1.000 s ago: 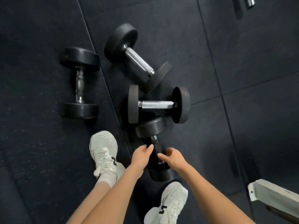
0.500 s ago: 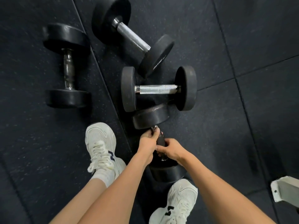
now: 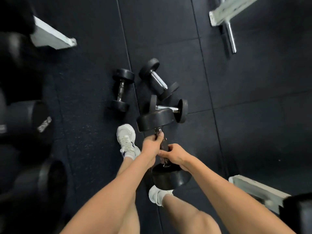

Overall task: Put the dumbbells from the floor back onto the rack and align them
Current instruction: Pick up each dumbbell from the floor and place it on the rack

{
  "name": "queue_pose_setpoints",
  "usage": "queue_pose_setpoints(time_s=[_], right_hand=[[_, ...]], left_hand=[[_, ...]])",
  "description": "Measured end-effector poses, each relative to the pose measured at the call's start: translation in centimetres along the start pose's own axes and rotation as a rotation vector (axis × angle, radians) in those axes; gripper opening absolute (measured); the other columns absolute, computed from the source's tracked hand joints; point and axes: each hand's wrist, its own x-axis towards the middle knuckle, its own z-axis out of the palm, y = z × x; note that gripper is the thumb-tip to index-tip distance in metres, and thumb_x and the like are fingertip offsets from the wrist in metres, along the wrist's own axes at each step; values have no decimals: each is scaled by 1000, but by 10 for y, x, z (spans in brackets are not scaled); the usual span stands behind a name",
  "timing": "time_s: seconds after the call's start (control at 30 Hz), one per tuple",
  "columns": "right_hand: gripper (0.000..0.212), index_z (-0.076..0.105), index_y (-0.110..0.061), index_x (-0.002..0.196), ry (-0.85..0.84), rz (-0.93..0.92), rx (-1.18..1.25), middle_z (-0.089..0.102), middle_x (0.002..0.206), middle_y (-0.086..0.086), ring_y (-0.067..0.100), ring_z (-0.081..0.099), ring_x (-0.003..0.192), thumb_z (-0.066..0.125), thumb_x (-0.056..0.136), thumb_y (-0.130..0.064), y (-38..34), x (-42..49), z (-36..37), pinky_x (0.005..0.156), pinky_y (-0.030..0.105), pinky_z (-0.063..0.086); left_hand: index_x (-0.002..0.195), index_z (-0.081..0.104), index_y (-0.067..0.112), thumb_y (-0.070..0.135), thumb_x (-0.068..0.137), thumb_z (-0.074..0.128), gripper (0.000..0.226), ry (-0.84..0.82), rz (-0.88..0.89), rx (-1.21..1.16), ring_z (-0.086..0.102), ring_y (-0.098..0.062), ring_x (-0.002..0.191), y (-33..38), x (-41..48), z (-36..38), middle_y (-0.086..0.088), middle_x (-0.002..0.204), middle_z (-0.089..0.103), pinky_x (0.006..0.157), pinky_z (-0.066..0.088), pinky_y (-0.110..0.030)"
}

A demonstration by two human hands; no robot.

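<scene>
A large black dumbbell point(image 3: 156, 119) hangs off the floor, its handle gripped by both hands. My left hand point(image 3: 152, 145) holds the upper part of the handle and my right hand point(image 3: 174, 154) holds the lower part. Its near head point(image 3: 170, 177) hangs above my right shoe. Three smaller black dumbbells lie on the dark rubber floor beyond: one upright-lying at the left point(image 3: 121, 90), one angled with a chrome handle point(image 3: 158, 80), and one point(image 3: 183, 110) partly hidden behind the lifted dumbbell's far head.
Large black dumbbells point(image 3: 32, 119) sit blurred along the left edge, by a white rack foot point(image 3: 50, 38). Another white frame with a chrome bar point(image 3: 230, 32) stands top right. A white bench leg point(image 3: 256, 190) lies bottom right. My white shoes point(image 3: 126, 139) stand below the dumbbells.
Both hands closed on the nearest dumbbell's handle and lifted it off the floor. My view has risen, so the floor dumbbells look smaller and the rack parts came into sight.
</scene>
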Motion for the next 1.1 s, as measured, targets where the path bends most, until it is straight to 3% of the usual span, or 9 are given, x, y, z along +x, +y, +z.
queue_pose_setpoints(time_s=[0.23, 0.37, 0.47, 0.63, 0.73, 0.8, 0.9, 1.03, 1.1], right_hand=[[25, 60, -10, 69, -27, -116, -183, 61, 66, 5, 17, 56, 61, 65, 90, -24, -128, -162, 38, 69, 31, 51], [23, 60, -13, 74, -7, -193, -323, 64, 70, 1, 12, 59, 61, 66, 90, -29, -201, -219, 68, 58, 20, 49], [27, 62, -11, 70, 1, -251, -398, 66, 70, 4, 18, 61, 65, 67, 88, -30, -253, -246, 97, 75, 34, 54], [31, 69, 0, 94, -23, -352, -503, 70, 81, 9, 19, 64, 72, 69, 86, -30, -332, -264, 141, 76, 34, 54], [27, 66, -5, 84, -45, -379, -600, 67, 71, 2, 12, 61, 60, 67, 88, -31, -377, -265, 169, 54, 18, 48], [25, 64, -7, 75, -72, -397, -627, 64, 65, 2, 10, 59, 53, 66, 89, -27, -405, -263, 190, 48, 16, 47], [24, 64, -9, 70, -108, -444, -680, 64, 64, 2, 12, 59, 55, 69, 87, -25, -443, -252, 220, 55, 20, 49], [21, 68, -3, 85, -204, -488, -769, 68, 75, 7, 17, 63, 64, 71, 85, -23, -493, -231, 263, 63, 27, 52], [18, 65, -4, 77, -269, -489, -796, 65, 67, 7, 16, 60, 55, 70, 86, -19, -520, -221, 287, 61, 31, 53]], left_hand=[[88, 67, 9, 30, 90, 59, 23, 72, 106, -166, 66, -28, 91, 95, -178, -81, -10, 90, 69, 91, 52, -39], [82, 65, 10, 29, 89, 60, 21, 130, 209, -249, 64, -23, 88, 140, -242, -135, -9, 91, 69, 88, 50, -37], [72, 63, 17, 29, 90, 59, 22, 177, 272, -283, 62, -19, 85, 169, -273, -179, -1, 80, 68, 87, 49, -35], [68, 62, 17, 31, 90, 59, 26, 250, 351, -336, 64, -19, 80, 214, -298, -249, 1, 73, 65, 77, 53, -34], [70, 60, 18, 32, 91, 57, 25, 293, 370, -388, 60, -13, 74, 236, -308, -292, 3, 73, 63, 75, 48, -30], [73, 61, 18, 33, 91, 56, 24, 326, 378, -426, 59, -11, 75, 249, -311, -319, 3, 77, 63, 77, 47, -30], [82, 64, 11, 34, 90, 57, 26, 391, 385, -481, 65, -22, 90, 265, -308, -358, -5, 87, 67, 82, 51, -34], [94, 67, 1, 34, 91, 56, 35, 520, 379, -543, 60, -21, 89, 285, -303, -413, -14, 96, 67, 78, 48, -30], [100, 67, -1, 35, 91, 56, 39, 584, 349, -595, 60, -21, 89, 295, -299, -441, -17, 104, 68, 80, 47, -30]])
